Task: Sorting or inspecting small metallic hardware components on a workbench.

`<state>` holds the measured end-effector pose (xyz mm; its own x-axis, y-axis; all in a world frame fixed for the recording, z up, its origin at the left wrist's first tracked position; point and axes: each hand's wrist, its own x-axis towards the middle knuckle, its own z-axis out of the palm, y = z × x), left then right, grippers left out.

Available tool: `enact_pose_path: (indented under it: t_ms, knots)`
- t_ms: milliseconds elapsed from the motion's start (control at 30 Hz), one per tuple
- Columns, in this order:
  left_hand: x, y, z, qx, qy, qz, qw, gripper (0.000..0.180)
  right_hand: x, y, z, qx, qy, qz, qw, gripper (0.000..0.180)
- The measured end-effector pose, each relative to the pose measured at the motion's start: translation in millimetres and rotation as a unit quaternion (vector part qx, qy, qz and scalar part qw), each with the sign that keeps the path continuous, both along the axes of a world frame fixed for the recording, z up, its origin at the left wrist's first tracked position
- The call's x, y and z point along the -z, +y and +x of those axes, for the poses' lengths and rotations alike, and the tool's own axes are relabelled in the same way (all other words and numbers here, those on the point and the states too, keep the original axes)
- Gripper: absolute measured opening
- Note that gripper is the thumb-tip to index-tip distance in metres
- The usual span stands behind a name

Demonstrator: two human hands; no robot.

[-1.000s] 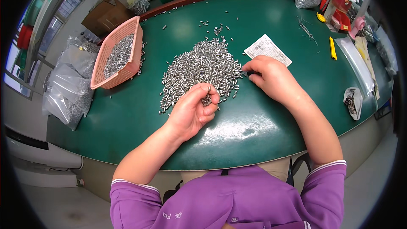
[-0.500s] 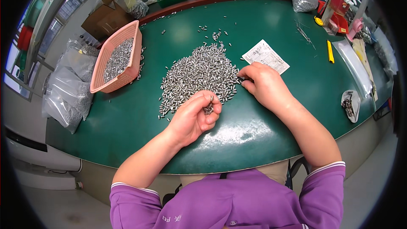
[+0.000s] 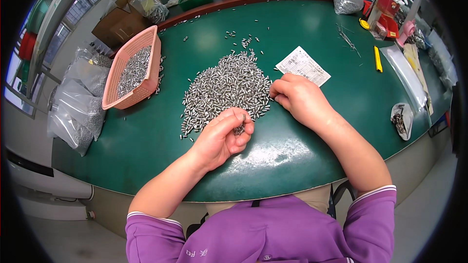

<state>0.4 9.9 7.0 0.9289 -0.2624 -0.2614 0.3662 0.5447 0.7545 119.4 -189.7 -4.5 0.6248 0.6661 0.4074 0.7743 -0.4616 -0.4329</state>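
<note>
A broad heap of small silvery metal cylinders (image 3: 222,85) lies in the middle of the green table. In front of its near edge, my left hand (image 3: 225,136) is curled, palm up, around several of the same metal cylinders (image 3: 239,129), which show between thumb and fingers. My right hand (image 3: 298,96) reaches to the heap's right edge, thumb and fingers bent together at the outermost pieces. Whatever its fingertips hold, if anything, is hidden. Just beyond that hand lies a white printed slip (image 3: 303,65).
At left, a pink basket (image 3: 130,98) holds more cylinders, beside filled clear bags (image 3: 80,112). On the right are a yellow cutter (image 3: 378,59), thin wires (image 3: 347,38), flat plastic bags (image 3: 403,75) and a small white pouch (image 3: 402,122) of dark parts. Stray cylinders lie beyond the heap.
My right hand has shifted slightly left and down, its fingers drawing closer together at the heap's edge. My left hand stays closed around its cylinders. The whole view has shifted slightly.
</note>
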Motion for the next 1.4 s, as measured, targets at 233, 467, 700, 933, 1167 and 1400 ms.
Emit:
enact_pose_path:
  t_ms: [233, 467, 700, 933, 1167, 1400]
  knots:
    - [2, 2, 0, 0.000, 0.002, -0.006, 1.000, 0.014, -5, -2, -3, 0.004, -0.006, -0.044, 0.999, 0.010]
    - [3, 1, 1, 0.016, -0.014, 0.014, 1.000, 0.016, -6, 3, -5, 0.002, 0.046, 0.021, 0.999, 0.009]
    - [1, 0, 0, 0.022, -0.012, 0.019, 1.000, 0.014, -20, 14, -24, -0.149, 0.073, 0.144, 0.976, 0.012]
    - [2, -3, 0, 0.003, -0.002, 0.036, 0.999, 0.017, -16, 23, -31, -0.199, 0.020, 0.192, 0.961, 0.027]
    - [3, -3, 0, 0.014, -0.016, 0.054, 0.998, 0.014, -16, 21, -32, -0.198, 0.004, 0.177, 0.964, 0.035]
    - [1, -6, 0, -0.013, -0.014, 0.051, 0.999, 0.015, -19, 13, -21, -0.025, 0.033, 0.150, 0.988, 0.022]
